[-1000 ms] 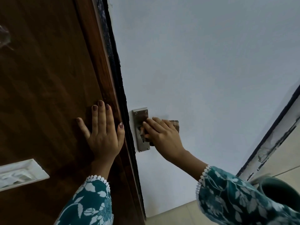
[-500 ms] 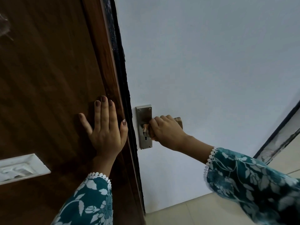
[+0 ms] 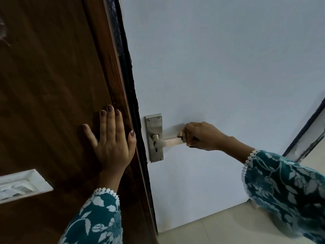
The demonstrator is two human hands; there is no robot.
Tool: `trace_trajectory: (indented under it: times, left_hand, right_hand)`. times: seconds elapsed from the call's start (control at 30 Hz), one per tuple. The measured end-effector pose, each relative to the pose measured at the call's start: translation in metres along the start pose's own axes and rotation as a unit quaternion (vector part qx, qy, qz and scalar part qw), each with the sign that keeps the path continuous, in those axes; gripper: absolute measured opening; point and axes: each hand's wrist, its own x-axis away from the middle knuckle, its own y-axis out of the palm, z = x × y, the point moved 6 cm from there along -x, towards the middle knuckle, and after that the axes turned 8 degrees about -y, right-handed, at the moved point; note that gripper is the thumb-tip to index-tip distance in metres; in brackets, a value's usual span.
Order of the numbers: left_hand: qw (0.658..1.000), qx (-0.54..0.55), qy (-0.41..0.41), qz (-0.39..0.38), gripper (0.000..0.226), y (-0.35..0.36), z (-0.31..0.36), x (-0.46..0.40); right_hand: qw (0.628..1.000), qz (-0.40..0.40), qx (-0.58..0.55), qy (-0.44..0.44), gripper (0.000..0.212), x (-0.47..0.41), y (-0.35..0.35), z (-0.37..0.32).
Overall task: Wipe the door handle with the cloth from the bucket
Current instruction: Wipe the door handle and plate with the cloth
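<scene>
A steel lever handle point(image 3: 168, 142) sticks out to the right from its back plate point(image 3: 154, 125) on the pale door point(image 3: 219, 76). My right hand point(image 3: 204, 135) is closed around the handle's far end with the cloth point(image 3: 181, 133) bunched inside it; only a small pale bit of cloth shows at my fingers. My left hand point(image 3: 112, 140) lies flat, fingers spread, on the dark brown wooden panel point(image 3: 52, 85) to the left of the door edge. The bucket is out of view.
A white switch plate point(image 3: 21, 185) is set in the wooden panel at lower left. A dark frame edge point(image 3: 306, 131) runs at the right. Pale floor tiles point(image 3: 211, 229) lie below the door.
My right hand has slid with the cloth from the back plate out along the lever to its far end, uncovering the handle. My left hand stays pressed on the wooden panel.
</scene>
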Motion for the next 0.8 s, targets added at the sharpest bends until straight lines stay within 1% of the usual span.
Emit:
trace_trajectory:
  times: [0.03,0.1,0.13,0.17,0.2,0.23,0.27,0.33,0.4,0.47,0.6,0.63,0.67,0.7,0.73,0.77,0.8]
  left_hand:
    - [1.0,-0.001,-0.002,0.002,0.059,0.0,0.001,0.0]
    - [1.0,-0.004,-0.003,0.001,0.058,0.0,0.002,0.0]
    - [1.0,-0.008,-0.002,0.001,0.057,0.0,0.002,0.0]
    - [1.0,-0.009,0.0,0.001,0.057,-0.001,0.002,0.0]
    - [1.0,-0.008,0.001,0.001,0.057,-0.001,0.002,-0.001]
    - [1.0,-0.005,0.003,0.0,0.057,-0.001,0.002,0.0]
    - [1.0,-0.004,0.005,0.001,0.057,-0.001,0.002,0.0]
    - [1.0,-0.007,0.005,0.0,0.057,-0.001,0.002,0.0]
    - [1.0,-0.008,0.004,0.0,0.057,-0.001,0.001,0.0]
    - [1.0,-0.004,0.004,-0.002,0.058,-0.001,0.0,0.0]
    - [1.0,-0.006,0.003,-0.002,0.058,-0.001,0.001,-0.001]
    - [1.0,-0.008,0.003,-0.003,0.058,-0.001,0.001,-0.002]
    - [1.0,-0.007,0.002,-0.004,0.057,-0.001,0.001,-0.002]
    - [1.0,-0.006,0.003,-0.005,0.057,-0.001,0.0,-0.002]
    - [1.0,-0.005,0.003,-0.005,0.057,-0.001,0.0,-0.002]
    - [1.0,-0.004,0.004,-0.006,0.057,-0.001,0.001,-0.002]
    - [1.0,-0.004,0.002,-0.007,0.057,-0.001,0.001,-0.002]
  right_hand:
    - [1.0,-0.007,0.001,0.013,0.026,0.004,-0.003,0.002]
    - [0.998,-0.01,0.065,0.011,0.028,0.002,-0.005,-0.011]
    - [0.992,0.023,0.122,-0.014,0.029,-0.005,-0.006,-0.028]
    - [0.981,0.073,0.175,-0.046,0.028,-0.013,-0.005,-0.05]
    - [0.97,0.107,0.206,-0.067,0.027,-0.02,-0.002,-0.073]
    - [0.964,0.143,0.211,-0.075,0.026,-0.025,0.001,-0.09]
    - [0.959,0.173,0.209,-0.076,0.024,-0.028,0.005,-0.101]
    - [0.96,0.199,0.187,-0.059,0.018,-0.028,0.012,-0.102]
    - [0.962,0.216,0.162,-0.04,0.019,-0.02,0.012,-0.086]
    - [0.964,0.225,0.139,-0.031,0.013,-0.013,0.011,-0.064]
    - [0.978,0.194,0.075,-0.029,0.029,-0.002,0.011,-0.028]
    - [0.981,0.187,0.051,-0.027,0.031,0.001,0.01,-0.022]
    - [0.981,0.191,0.002,-0.018,0.03,0.003,0.01,-0.015]
    - [0.976,0.199,-0.09,0.011,0.027,0.008,0.013,-0.004]
    - [0.951,0.213,-0.216,0.061,0.023,0.016,0.021,0.008]
    - [0.899,0.224,-0.358,0.116,0.019,0.026,0.033,0.019]
    - [0.824,0.257,-0.479,0.16,0.017,0.039,0.047,0.028]
